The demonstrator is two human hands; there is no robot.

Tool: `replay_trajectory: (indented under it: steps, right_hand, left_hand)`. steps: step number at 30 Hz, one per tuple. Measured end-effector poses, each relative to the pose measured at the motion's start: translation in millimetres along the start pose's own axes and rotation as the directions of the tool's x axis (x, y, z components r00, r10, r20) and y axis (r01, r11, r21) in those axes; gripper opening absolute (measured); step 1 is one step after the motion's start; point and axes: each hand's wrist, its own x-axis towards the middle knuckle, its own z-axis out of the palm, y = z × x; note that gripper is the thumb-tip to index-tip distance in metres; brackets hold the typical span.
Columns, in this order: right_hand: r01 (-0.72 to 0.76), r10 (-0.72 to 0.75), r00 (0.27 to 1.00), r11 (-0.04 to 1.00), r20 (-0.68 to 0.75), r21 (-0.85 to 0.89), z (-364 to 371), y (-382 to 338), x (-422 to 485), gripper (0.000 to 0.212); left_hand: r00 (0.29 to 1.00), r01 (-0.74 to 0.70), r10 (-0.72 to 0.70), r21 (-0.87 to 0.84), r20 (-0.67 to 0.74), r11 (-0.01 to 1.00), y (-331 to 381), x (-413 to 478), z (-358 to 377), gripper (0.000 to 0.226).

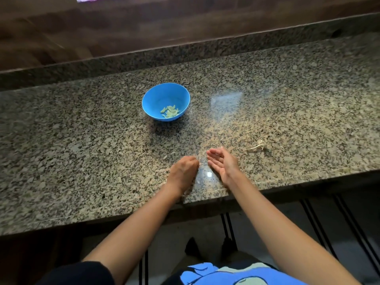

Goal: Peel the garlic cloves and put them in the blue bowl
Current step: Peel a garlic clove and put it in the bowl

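Resting left hand (pixel 184 169) on counter (pixel 82 153), fingers curled, cannot tell grasp; holding right hand (pixel 223 163) released, palm open; showing garlic cloves (pixel 170 111) inside blue bowl (pixel 155 98).

Speckled stone counter (pixel 82 140) with raised ledge (pixel 185 52) at back. Brown wood wall (pixel 144 23) behind. Blue shirt (pixel 226 274) at bottom.

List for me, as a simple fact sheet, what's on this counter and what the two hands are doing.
surface: granite counter
bowl: blue bowl, upright, beyond the hands
contents: peeled garlic cloves, small heap at the bottom
scrap: dry garlic skin, on the counter to the right of the right hand
left hand: knuckles up, fingers curled down; any hold is hidden
right hand: open, fingers straight, empty
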Motion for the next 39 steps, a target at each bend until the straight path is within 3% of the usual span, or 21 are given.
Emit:
replay_trajectory:
  steps: [1,2,3,4,5,8,10,13,15,19,22,25,29,31,33,35,39]
  right_hand:
    - [-0.016,0.016,1.0,1.0,0.009,0.027,2.4,1.8,-1.0,0.032]
    - [-0.033,0.032,0.999,0.998,0.02,0.057,4.9,3.3,-3.2,0.033]
    - [-0.058,0.055,0.998,0.995,0.033,0.082,7.4,5.2,-4.8,0.034]
    - [-0.09,0.085,0.995,0.99,0.048,0.112,9.1,6.5,-7.2,0.035]
    - [-0.129,0.12,0.991,0.981,0.064,0.145,10.4,8.0,-7.8,0.034]
    - [-0.271,0.246,0.962,0.918,0.12,0.289,11.9,10.0,-9.0,0.026]
    - [-0.33,0.29,0.944,0.862,0.159,0.385,13.8,10.4,-11.9,0.027]
    - [-0.359,0.324,0.933,0.793,0.159,0.491,17.5,8.8,-17.7,0.02]
    - [-0.367,0.322,0.93,0.803,0.175,0.469,20.3,7.9,-20.5,0.015]
    - [-0.383,0.316,0.922,0.826,0.223,0.413,25.1,9.6,-21.7,0.014]
    - [-0.399,0.328,0.916,0.812,0.233,0.426,24.8,9.9,-19.6,0.018]
    - [-0.386,0.312,0.92,0.83,0.237,0.404,23.6,13.7,-14.2,0.017]
    - [-0.382,0.288,0.918,0.826,0.272,0.415,24.7,14.5,-10.1,0.02]
    - [-0.372,0.284,0.924,0.824,0.257,0.428,24.3,12.5,-7.8,0.025]
    - [-0.345,0.279,0.938,0.82,0.207,0.456,21.3,10.7,-3.4,0.027]
    - [-0.304,0.253,0.953,0.829,0.169,0.469,17.2,8.1,-0.4,0.028]
    - [-0.244,0.206,0.969,0.851,0.134,0.465,14.1,3.7,4.1,0.029]
  left_hand:
    - [0.978,0.203,-0.209,-0.148,-0.024,0.968,5.9,5.9,-1.6,0.013]
    - [0.905,0.389,-0.425,-0.353,-0.029,0.851,10.8,12.2,-4.9,0.011]
    - [0.808,0.504,-0.586,-0.586,0.06,0.634,17.6,17.0,-12.2,0.011]
    - [0.755,0.507,-0.64,-0.745,0.142,0.433,23.2,19.1,-16.5,0.012]
    - [0.755,0.483,-0.635,-0.795,0.164,0.368,29.8,19.1,-20.0,0.014]
    - [0.876,0.426,-0.475,-0.589,0.079,0.687,51.4,12.4,-26.4,0.023]
    - [0.936,0.343,-0.342,-0.427,0.081,0.837,59.6,8.1,-25.1,0.031]
    - [0.954,0.277,-0.3,-0.334,-0.02,0.901,58.7,5.1,-27.0,0.029]
    - [0.956,0.229,-0.265,-0.247,-0.127,0.942,51.5,3.6,-28.8,0.019]
    - [0.928,0.273,-0.326,-0.269,-0.178,0.924,40.1,5.0,-35.0,0.011]
    - [0.894,0.412,-0.446,-0.493,0.053,0.766,41.8,9.5,-43.7,0.017]
    - [0.86,0.5,-0.438,-0.61,0.263,0.615,42.7,13.8,-51.7,0.039]
    - [0.877,0.399,-0.472,-0.675,0.084,0.62,31.6,15.5,-58.3,0.024]
    - [0.838,0.422,-0.545,-0.603,-0.026,0.678,10.4,18.0,-55.0,0.019]
    - [0.795,0.533,-0.606,-0.447,-0.027,0.719,-14.1,19.8,-47.2,0.023]
    - [0.829,0.548,-0.559,-0.257,0.035,0.796,-26.0,19.1,-36.2,0.029]
    - [0.94,0.34,-0.34,0.046,-0.003,0.939,-12.7,6.4,-13.8,0.017]
